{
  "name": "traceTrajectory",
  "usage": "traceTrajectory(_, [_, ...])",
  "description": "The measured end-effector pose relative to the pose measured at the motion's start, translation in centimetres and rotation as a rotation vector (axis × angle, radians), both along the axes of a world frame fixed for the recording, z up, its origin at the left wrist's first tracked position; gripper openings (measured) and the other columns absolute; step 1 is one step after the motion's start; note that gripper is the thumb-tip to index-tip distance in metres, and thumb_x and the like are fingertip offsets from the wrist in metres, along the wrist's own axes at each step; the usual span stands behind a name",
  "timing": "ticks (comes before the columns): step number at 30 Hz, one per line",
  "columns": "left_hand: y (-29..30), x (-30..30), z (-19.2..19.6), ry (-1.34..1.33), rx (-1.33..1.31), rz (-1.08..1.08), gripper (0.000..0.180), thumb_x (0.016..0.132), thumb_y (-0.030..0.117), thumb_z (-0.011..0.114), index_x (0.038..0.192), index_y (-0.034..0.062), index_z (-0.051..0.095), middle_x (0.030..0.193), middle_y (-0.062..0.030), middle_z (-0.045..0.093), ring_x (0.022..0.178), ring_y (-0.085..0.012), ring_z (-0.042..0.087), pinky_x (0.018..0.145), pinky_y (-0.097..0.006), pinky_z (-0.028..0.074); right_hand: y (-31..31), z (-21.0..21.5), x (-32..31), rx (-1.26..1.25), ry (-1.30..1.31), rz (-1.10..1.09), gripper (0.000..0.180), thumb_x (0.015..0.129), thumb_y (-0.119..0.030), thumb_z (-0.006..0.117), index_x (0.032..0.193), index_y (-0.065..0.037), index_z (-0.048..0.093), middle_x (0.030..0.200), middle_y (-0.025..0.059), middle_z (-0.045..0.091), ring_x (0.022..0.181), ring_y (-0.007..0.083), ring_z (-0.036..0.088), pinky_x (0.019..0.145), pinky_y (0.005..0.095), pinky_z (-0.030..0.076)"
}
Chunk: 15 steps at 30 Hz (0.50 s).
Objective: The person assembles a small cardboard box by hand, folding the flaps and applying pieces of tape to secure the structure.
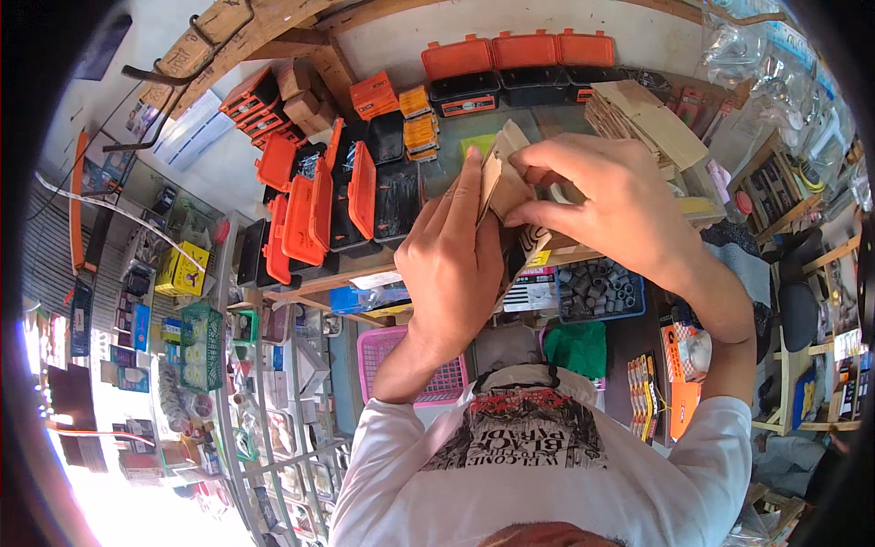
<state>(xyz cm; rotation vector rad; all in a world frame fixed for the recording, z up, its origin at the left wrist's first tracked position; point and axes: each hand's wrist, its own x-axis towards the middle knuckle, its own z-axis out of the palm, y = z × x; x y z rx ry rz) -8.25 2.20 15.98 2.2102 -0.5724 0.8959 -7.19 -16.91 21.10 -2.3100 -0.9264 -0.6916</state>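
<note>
In front of my chest, over the glass counter top, I hold a folded piece of brown cardboard (503,182). My left hand (448,260) supports its left side, with the fingers stretched up along the panel and the thumb low against it. My right hand (606,196) pinches the right edge between thumb and fingers. A lower flap with black print (531,241) shows beneath the hands; whether it belongs to the same piece, I cannot tell. Behind the cardboard lies a yellow-green patch (478,144), partly hidden.
Black organiser boxes with raised orange lids (310,219) stand left on the counter, more (501,77) along the back. Flattened cardboard sheets (647,118) lie right. Below are a blue tray of grey pipe fittings (597,292) and a pink basket (428,369).
</note>
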Motion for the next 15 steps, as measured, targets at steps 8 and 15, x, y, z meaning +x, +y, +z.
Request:
traceTrajectory(8, [0.9, -0.2, 0.2, -0.005, 0.003, -0.006, 0.044, 0.088, 0.004, 0.062, 0.132, 0.0025, 0.063, 0.096, -0.0184, 0.072, 0.076, -0.0353, 0.07, 0.065, -0.043, 0.055, 0.2, 0.0, 1.2, 0.155, 0.155, 0.11, 0.044, 0.071, -0.022, 0.089, 0.1, -0.003, 0.063, 0.09, 0.0117, 0.07, 0.085, 0.0286, 0.071, 0.073, 0.0379, 0.055])
traceTrajectory(15, [1.3, -0.8, 0.7, 0.1, -0.142, -0.096, 0.037, 0.089, 0.002, 0.064, 0.126, -0.0004, 0.067, 0.083, -0.0207, 0.07, 0.068, -0.035, 0.069, 0.06, -0.041, 0.052, 0.3, 0.1, 1.2, 0.197, 0.124, 0.16, 0.042, 0.073, -0.026, 0.09, 0.097, -0.002, 0.064, 0.089, 0.0108, 0.07, 0.082, 0.0278, 0.07, 0.073, 0.0355, 0.055])
